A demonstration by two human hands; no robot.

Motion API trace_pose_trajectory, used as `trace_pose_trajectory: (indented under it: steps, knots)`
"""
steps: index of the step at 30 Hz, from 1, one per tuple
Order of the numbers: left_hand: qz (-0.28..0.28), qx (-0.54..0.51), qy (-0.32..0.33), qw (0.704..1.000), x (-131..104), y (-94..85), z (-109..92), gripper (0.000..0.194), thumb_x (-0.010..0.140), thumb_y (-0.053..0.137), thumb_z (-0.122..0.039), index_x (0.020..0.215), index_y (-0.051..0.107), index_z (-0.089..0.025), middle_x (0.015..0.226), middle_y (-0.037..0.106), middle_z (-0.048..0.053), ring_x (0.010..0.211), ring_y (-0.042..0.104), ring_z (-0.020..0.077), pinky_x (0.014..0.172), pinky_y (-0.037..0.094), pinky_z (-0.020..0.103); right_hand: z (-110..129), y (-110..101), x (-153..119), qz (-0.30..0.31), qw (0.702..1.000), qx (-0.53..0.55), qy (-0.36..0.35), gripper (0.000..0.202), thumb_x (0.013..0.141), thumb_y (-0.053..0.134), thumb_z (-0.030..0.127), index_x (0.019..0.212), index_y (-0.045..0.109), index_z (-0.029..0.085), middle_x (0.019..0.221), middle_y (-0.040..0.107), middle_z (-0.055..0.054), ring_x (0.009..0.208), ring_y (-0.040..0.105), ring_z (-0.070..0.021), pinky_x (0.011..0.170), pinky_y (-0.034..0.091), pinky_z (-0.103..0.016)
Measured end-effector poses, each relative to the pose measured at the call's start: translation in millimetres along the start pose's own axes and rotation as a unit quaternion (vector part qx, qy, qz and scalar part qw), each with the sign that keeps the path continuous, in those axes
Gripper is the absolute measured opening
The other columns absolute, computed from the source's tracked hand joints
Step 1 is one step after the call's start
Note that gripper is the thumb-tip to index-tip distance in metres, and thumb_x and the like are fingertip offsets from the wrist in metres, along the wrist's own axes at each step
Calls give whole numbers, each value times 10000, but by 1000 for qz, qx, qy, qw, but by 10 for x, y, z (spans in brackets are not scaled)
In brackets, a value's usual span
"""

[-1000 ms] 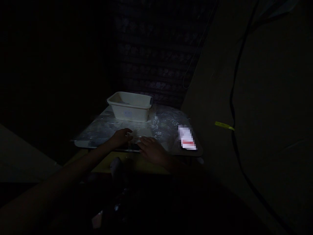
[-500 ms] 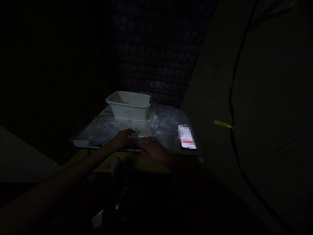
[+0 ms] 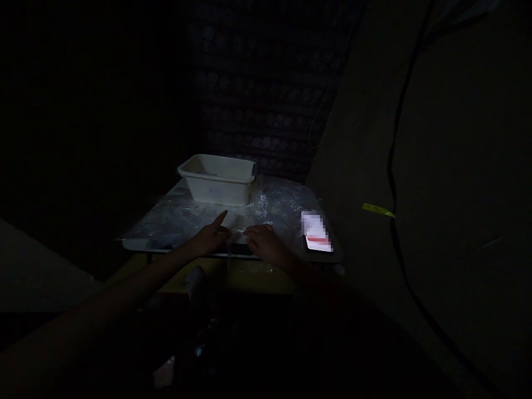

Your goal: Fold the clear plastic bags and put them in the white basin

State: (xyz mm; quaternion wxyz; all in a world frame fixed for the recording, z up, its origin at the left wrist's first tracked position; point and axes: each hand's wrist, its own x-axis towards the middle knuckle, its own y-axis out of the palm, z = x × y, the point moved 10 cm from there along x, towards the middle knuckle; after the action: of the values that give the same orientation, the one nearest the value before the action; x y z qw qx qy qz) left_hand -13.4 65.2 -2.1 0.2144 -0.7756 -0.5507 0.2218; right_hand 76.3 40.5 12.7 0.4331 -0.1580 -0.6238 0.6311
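Note:
Over the front edge of a small table [image 3: 131, 244], my left hand [image 3: 210, 238] has its index finger stretched forward, apart from the other fingers. My right hand [image 3: 268, 244] is just to its right, fingers extended leftward over the clear plastic film [image 3: 286, 197]. Both look open, though the dim light hides the fingertips' contact with the film. Between them the film reaches the front edge, where a dark strip shows. Beyond my hands stands a cream plastic tub [image 3: 220, 191]. A lit phone [image 3: 318, 241] lies right of my right hand.
On the right, a dark cable [image 3: 393, 166] with a yellow tag [image 3: 376, 209] hangs along a brownish sheet [image 3: 449, 138]. Stacked rows of dim, rounded shapes [image 3: 261, 116] rise behind the table. Below its edge is a yellowish surface [image 3: 257, 281]; the floor is very dark.
My hands have moved apart slightly, my right hand shifting right. My left index finger now extends forward toward the tub. The tub and phone stay in place.

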Motion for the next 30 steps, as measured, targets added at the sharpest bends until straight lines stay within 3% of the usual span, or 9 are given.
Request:
trace_pose_trajectory:
  steps: [3, 5, 8, 11, 16, 22, 26, 30]
  knots:
    - [1, 69, 15, 998, 9, -27, -14, 687, 658, 385, -286, 1239, 41, -159, 1028, 511, 99, 562, 554, 116, 558, 422, 249, -64, 9, 6, -3, 1000, 3, 13, 260, 727, 367, 172, 943, 510, 177, 973, 538, -34, 900, 453, -131, 783, 272, -304]
    - [-12, 162, 44, 986, 12, -46, -60, 624, 674, 359, -282, 1231, 119, -136, 1052, 497, 107, 679, 559, 148, 627, 417, 268, -101, 15, 12, -2, 1000, 5, 21, 269, 717, 368, 157, 945, 511, 178, 978, 539, -34, 895, 458, -132, 788, 273, -309]
    - [-40, 315, 107, 942, -14, 11, -140, 541, 700, 324, -287, 1184, 256, -55, 1148, 406, 156, 986, 430, 212, 802, 334, 308, -160, -39, 33, -20, 999, 5, 39, 311, 704, 359, 124, 983, 490, 164, 998, 532, -42, 909, 454, -136, 802, 272, -313]
    - [-40, 413, 150, 897, -66, 195, -112, 535, 742, 261, -329, 1168, 268, -6, 1212, 303, 190, 1120, 255, 230, 880, 242, 340, -159, -124, 76, -45, 998, 2, 40, 349, 706, 340, 112, 1035, 453, 144, 1042, 507, -52, 949, 432, -133, 823, 268, -303]
    - [-52, 481, 184, 855, -189, 439, -48, 560, 766, 176, -402, 1185, 249, -37, 1247, 236, 176, 1148, 182, 239, 898, 176, 398, -3, -19, 182, -18, 1000, -21, -8, 349, 772, 285, 214, 1098, 382, 139, 1161, 406, -62, 1090, 302, -133, 894, 189, -340]
    - [-31, 495, 209, 843, -297, 598, -52, 559, 766, 169, -417, 1185, 263, -59, 1241, 261, 162, 1160, 146, 233, 905, 117, 419, -29, 280, 235, 55, 996, -74, 4, 389, 788, 235, 356, 1086, 382, 155, 1192, 364, -79, 1130, 236, -173, 903, 119, -442]
    - [-43, 479, 211, 851, -286, 547, -100, 562, 765, 154, -441, 1213, 207, -105, 1261, 233, 130, 1165, 126, 230, 903, 101, 429, -208, 5, 259, 18, 995, -82, 48, 354, 769, 291, 305, 1072, 402, 158, 1145, 413, -81, 1075, 318, -182, 874, 217, -392]
    - [-42, 461, 200, 864, -207, 472, -149, 540, 769, 139, -444, 1215, 205, -146, 1270, 220, 113, 1159, 148, 233, 900, 104, 435, -711, -492, 91, -50, 972, -86, 213, 296, 737, 300, 192, 952, 495, 135, 895, 555, -90, 864, 483, -167, 746, 346, -284]
